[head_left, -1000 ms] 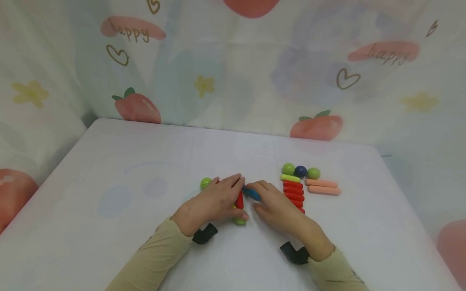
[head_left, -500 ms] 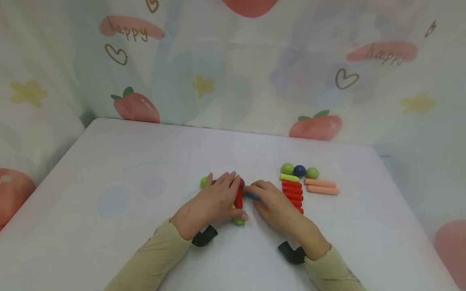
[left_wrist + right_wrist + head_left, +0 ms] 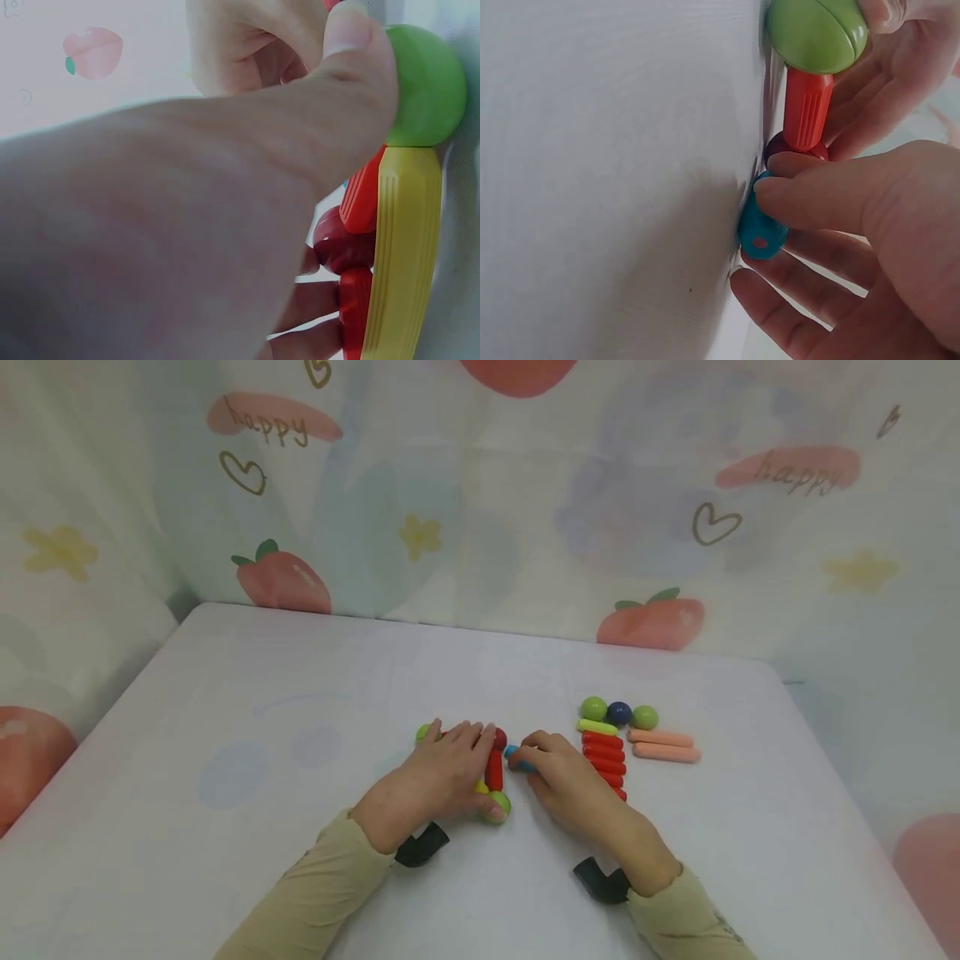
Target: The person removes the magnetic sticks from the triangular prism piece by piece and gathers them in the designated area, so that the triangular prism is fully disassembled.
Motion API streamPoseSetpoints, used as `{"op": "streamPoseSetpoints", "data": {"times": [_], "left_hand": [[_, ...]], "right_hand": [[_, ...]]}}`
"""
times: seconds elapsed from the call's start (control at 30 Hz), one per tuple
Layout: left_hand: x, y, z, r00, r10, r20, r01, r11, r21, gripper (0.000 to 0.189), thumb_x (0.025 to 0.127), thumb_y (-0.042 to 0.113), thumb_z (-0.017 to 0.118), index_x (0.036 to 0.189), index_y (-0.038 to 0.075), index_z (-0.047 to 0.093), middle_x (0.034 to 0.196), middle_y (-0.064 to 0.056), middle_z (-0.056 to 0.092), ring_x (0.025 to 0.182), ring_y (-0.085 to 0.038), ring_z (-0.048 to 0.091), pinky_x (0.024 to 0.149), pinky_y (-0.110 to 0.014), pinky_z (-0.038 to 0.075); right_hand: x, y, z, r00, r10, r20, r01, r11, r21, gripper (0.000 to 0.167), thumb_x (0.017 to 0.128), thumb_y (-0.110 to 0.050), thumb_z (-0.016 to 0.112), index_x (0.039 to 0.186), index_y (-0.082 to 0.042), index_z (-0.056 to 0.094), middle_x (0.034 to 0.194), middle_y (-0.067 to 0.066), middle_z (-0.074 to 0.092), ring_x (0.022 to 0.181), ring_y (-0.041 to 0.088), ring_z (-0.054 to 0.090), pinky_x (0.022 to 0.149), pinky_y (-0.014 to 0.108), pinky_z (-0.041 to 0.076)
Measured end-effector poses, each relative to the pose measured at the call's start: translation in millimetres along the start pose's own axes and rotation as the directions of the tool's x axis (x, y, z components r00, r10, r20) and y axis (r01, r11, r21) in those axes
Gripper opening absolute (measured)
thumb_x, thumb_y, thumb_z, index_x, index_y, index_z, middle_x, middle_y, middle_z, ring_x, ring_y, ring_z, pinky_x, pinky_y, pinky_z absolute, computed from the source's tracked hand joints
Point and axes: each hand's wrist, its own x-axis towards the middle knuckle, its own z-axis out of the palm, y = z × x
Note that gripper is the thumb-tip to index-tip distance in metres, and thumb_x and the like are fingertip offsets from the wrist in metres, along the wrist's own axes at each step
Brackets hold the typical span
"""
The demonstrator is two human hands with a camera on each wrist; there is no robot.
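My left hand (image 3: 435, 781) reaches over a small frame of toy building rods and balls, its thumb on a green ball (image 3: 431, 86) and its fingers at the far red rod. A yellow rod (image 3: 409, 240) and a red rod (image 3: 808, 109) meet at that ball. The red rod's far end joins a dark red ball (image 3: 500, 738). Another green ball (image 3: 422, 732) shows at the frame's left. My right hand (image 3: 577, 789) pinches a short blue rod (image 3: 761, 225) between thumb and fingers, close to the red ball. The frame's middle is hidden under my left hand.
Right of my hands lie a stack of red rods (image 3: 604, 755), a yellow-green rod (image 3: 597, 727) and two peach rods (image 3: 666, 752). Green balls (image 3: 594, 708) and a navy ball (image 3: 619, 713) stand behind them. Black curved pieces (image 3: 602, 882) sit by both wrists.
My left fingers have drawn back, uncovering the red ball, and the thumb has shifted to show more of the green ball. The blue rod has moved slightly in my right hand.
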Motion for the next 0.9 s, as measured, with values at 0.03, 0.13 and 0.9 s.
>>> {"op": "streamPoseSetpoints", "data": {"times": [0.03,0.13,0.9], "left_hand": [[0.3,0.2,0.1,1.0,0.001,-0.001,-0.001,1.0,0.002,0.104,0.078,0.064,0.071,0.155,0.007,0.029,0.157,-0.012,0.039,0.147,-0.029,0.035,0.119,-0.06,0.024],[1.1,0.5,0.2,1.0,0.005,-0.007,-0.005,1.0,0.008,0.105,0.078,0.065,0.071,0.154,0.007,0.03,0.156,-0.011,0.04,0.146,-0.029,0.036,0.119,-0.06,0.025],[3.0,2.4,1.9,1.0,-0.026,0.001,0.026,1.0,0.017,0.106,0.076,0.065,0.073,0.154,0.008,0.03,0.156,-0.01,0.041,0.146,-0.027,0.036,0.12,-0.058,0.024]], "right_hand": [[-0.2,0.5,-0.1,1.0,0.003,-0.002,-0.003,1.0,0.002,0.022,0.085,-0.002,0.075,0.105,-0.012,0.072,0.11,0.004,0.066,0.107,0.022,0.062,0.092,0.038,0.057],[-1.1,1.6,-2.2,1.0,0.03,0.004,-0.03,1.0,0.005,0.018,0.085,-0.002,0.075,0.099,-0.013,0.072,0.106,0.001,0.066,0.105,0.02,0.062,0.092,0.037,0.057],[-18.4,8.1,-53.1,0.997,0.051,0.061,-0.048,0.997,-0.057,0.028,0.083,0.002,0.074,0.108,-0.009,0.071,0.098,-0.002,0.06,0.096,0.016,0.054,0.085,0.036,0.057]]}}
